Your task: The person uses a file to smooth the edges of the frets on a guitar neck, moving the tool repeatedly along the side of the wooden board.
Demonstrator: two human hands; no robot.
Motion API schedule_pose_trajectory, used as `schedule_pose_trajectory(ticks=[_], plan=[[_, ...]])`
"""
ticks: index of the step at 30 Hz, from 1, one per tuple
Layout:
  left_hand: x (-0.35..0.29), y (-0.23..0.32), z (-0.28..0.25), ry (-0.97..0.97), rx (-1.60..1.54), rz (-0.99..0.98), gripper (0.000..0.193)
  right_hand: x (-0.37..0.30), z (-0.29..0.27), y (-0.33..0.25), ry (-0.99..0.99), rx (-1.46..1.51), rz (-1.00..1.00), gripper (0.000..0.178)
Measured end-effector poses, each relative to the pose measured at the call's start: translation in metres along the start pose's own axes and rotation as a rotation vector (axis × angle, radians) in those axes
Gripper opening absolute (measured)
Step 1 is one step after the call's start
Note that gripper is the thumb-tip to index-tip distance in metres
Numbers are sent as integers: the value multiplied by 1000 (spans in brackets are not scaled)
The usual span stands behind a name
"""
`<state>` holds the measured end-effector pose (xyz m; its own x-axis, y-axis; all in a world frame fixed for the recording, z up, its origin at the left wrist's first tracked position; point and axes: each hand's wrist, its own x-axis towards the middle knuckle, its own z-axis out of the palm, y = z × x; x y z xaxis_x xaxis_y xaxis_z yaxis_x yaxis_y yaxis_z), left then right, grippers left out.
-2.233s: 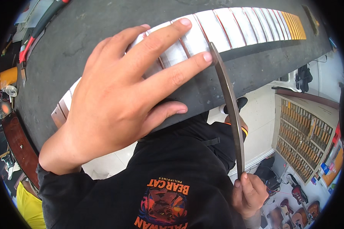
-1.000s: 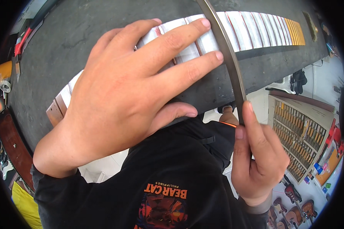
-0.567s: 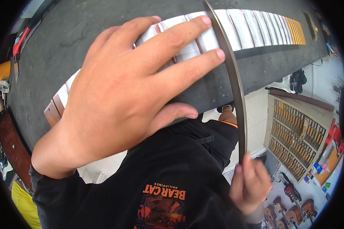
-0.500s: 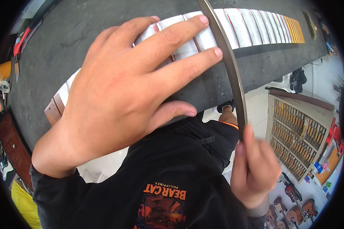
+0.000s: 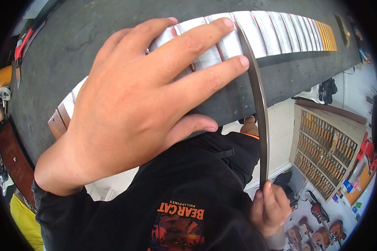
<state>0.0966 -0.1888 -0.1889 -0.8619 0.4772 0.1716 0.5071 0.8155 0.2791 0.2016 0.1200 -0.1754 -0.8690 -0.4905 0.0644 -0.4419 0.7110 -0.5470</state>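
Note:
A guitar neck (image 5: pixel 257 35) lies across the dark bench, its fretboard covered in white tape strips between the frets, with bare orange-brown wood at the far right. My left hand (image 5: pixel 130 94) rests spread over it, fingers apart, hiding much of its left part. In my right hand (image 5: pixel 272 209), low at the right, is the near end of a long, narrow metal file (image 5: pixel 260 113). The file's far end lies on the fretboard along a fret, and the rest extends past the neck's near side. Two left fingertips are right by the file's left edge.
A dark bench mat (image 5: pixel 67 37) lies under the neck. At the left are a red-handled tool (image 5: pixel 20 48) and a roll of tape (image 5: pixel 4 93). A rack of wooden-handled tools (image 5: pixel 324 144) and several guitars (image 5: pixel 320 238) are at the right.
My right hand has drawn the file back toward my body, so its far end now shows on the fretboard. The left hand has barely moved.

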Motion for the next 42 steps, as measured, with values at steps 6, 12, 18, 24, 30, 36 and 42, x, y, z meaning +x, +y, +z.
schedule_pose_trajectory(ticks=[6,12,18,24,30,36,42], plan=[[-6,-9,15,30,-1,-16,70,114,21,-16,27,2,-24,49],[2,-1,2,10,-2,12,69,31,3,4,-14,1,36,52],[-8,-27,40,213,83,135,69,33,0,-8,-35,-15,31,54],[-13,-36,55,369,123,204,69,129,28,-8,116,49,-81,45],[-10,-26,38,338,160,224,67,59,4,1,67,148,7,52],[-3,-19,12,9,203,162,70,-3,2,19,74,152,139,54],[1,5,1,-11,34,6,71,-6,6,26,83,161,7,57]])
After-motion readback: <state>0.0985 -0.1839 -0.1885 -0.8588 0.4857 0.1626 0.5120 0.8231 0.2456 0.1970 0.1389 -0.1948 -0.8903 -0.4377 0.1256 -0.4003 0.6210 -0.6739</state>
